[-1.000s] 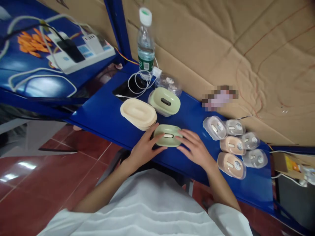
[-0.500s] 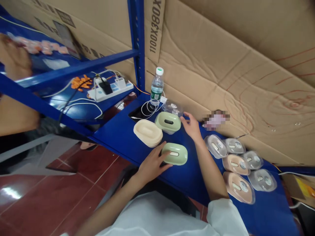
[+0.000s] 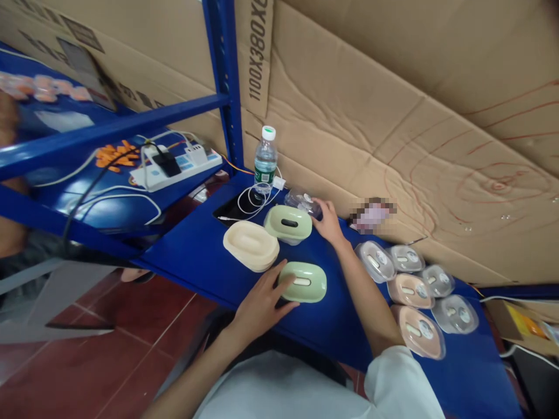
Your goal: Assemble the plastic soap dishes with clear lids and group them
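Note:
My left hand [image 3: 262, 299] rests at the left end of a green oval container [image 3: 308, 282], fingers apart, one finger on the pale piece in its slot. My right hand [image 3: 326, 221] reaches to the clear plastic lids [image 3: 302, 201] near the cardboard, with its fingertips at their right edge; whether it grips them is hard to tell. Between the hands sits a second green container [image 3: 288, 224] with a dark open slot. To its left lies a stack of cream oval trays [image 3: 251, 244].
A water bottle [image 3: 265, 160] and a black phone [image 3: 238, 209] with a white cable stand behind. Several lidded containers [image 3: 410, 291] lie right. A blue shelf frame [image 3: 174, 113] and power strip [image 3: 174, 169] are left, near another person's arm.
My right hand has moved from beside the rear green container to the clear lids. My left hand stays at the front green container. The whole view has shifted slightly.

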A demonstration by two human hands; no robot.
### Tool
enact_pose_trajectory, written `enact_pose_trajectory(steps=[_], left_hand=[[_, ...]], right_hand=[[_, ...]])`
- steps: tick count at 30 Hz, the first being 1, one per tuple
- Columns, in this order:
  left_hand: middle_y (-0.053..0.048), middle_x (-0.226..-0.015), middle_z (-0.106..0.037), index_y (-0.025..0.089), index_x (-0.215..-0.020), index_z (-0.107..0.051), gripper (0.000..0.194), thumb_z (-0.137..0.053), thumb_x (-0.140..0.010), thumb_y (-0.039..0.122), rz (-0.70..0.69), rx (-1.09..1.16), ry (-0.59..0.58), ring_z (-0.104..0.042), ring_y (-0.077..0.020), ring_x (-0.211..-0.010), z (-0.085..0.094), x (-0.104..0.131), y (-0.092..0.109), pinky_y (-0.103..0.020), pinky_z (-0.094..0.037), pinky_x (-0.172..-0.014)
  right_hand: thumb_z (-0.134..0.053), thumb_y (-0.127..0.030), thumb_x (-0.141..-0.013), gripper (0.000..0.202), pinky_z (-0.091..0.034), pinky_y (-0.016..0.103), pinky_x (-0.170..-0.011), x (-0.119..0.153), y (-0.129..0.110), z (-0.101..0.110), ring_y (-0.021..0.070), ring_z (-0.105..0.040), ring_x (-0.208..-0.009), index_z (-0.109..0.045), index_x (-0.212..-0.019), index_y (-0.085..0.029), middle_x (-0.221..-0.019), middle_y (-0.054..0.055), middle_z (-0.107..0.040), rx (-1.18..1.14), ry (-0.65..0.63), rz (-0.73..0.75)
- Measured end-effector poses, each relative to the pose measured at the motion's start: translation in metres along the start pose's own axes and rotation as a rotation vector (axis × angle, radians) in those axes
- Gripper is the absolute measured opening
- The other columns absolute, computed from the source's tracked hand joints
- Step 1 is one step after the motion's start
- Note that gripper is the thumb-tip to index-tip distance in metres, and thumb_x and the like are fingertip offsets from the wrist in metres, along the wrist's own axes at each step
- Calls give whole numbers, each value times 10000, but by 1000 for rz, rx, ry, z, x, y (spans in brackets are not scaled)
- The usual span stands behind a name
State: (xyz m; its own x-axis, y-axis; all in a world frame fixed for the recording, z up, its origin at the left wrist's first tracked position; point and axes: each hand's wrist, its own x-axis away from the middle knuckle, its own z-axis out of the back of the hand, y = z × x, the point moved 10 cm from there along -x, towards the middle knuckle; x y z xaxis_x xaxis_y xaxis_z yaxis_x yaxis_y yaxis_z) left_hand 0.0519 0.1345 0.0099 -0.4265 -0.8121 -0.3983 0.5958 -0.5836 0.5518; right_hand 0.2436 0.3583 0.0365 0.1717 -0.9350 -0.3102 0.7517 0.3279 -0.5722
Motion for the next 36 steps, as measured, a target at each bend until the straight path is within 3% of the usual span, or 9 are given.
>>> enact_pose_trajectory(steps=[4,7,9,12,15,18,24,29,36], left_hand=[[-184,-1668,-487,252,-1445,-626,539,-783,-956,412,-11,36,-35,-545,-383,-1499,0,-1,1,-572,-546,-1175],[-161,-1684,-477,286,-1550,-536,685,-808,-935,418,-3,69,-94,-529,-381,-1514,-2,-1,0,-592,-487,-1228],[-137,-1699,-465,325,-1641,-409,842,-830,-917,414,30,124,-149,-501,-362,-1539,-5,0,-4,-572,-458,-1259],[-121,-1724,-429,361,-1701,-256,998,-852,-901,380,126,227,-172,-456,-332,-1576,-6,0,-14,-521,-455,-1269],[-124,-1708,-447,357,-1706,-217,1026,-853,-900,352,189,296,-142,-447,-318,-1583,-6,0,-23,-499,-452,-1270],[-126,-1686,-477,346,-1710,-210,1043,-859,-894,380,185,312,-159,-467,-325,-1568,-11,0,-25,-503,-436,-1278],[-116,-1679,-478,360,-1714,-200,1067,-869,-883,388,157,289,-218,-481,-337,-1553,-14,-1,-19,-495,-452,-1264],[-100,-1675,-462,393,-1702,-232,1029,-861,-888,413,125,313,-248,-472,-328,-1556,-11,-1,-15,-486,-477,-1248],[-94,-1597,-540,368,-1649,-382,837,-793,-934,509,123,339,-274,-567,-314,-1470,-10,0,-16,-485,-487,-1242]], right_hand=[[-691,-566,-960,556,-546,440,-1119,7,10,18,224,-667,-1145,-702,-1389,-214,-1227,105,-616,-57,100,-93],[-585,-645,-1002,616,-529,479,-1145,32,15,43,238,-652,-1209,-702,-1406,-194,-1288,136,-620,-89,209,-172],[-560,-645,-1019,630,-519,507,-1164,69,12,63,257,-626,-1280,-669,-1456,-205,-1352,150,-607,-99,290,-205],[-626,-551,-1023,544,-563,521,-1132,151,-9,89,285,-611,-1344,-647,-1485,-265,-1396,139,-593,-31,384,-186],[-697,-382,-1009,524,-586,564,-1119,229,-45,89,317,-644,-1344,-606,-1524,-350,-1368,118,-609,107,288,-83],[-717,-271,-991,631,-615,562,-1106,274,-75,69,343,-635,-1384,-531,-1582,-392,-1353,114,-594,121,116,42],[-713,-240,-989,633,-550,606,-1192,270,-96,36,365,-524,-1511,-510,-1578,-356,-1443,122,-609,102,-80,158],[-710,-261,-1009,631,-516,633,-1221,263,-99,27,369,-428,-1580,-478,-1592,-328,-1481,129,-616,113,-105,197],[-705,-277,-1015,726,-515,600,-1231,281,-96,24,361,-434,-1577,-399,-1665,-384,-1524,116,-590,184,-113,148]])
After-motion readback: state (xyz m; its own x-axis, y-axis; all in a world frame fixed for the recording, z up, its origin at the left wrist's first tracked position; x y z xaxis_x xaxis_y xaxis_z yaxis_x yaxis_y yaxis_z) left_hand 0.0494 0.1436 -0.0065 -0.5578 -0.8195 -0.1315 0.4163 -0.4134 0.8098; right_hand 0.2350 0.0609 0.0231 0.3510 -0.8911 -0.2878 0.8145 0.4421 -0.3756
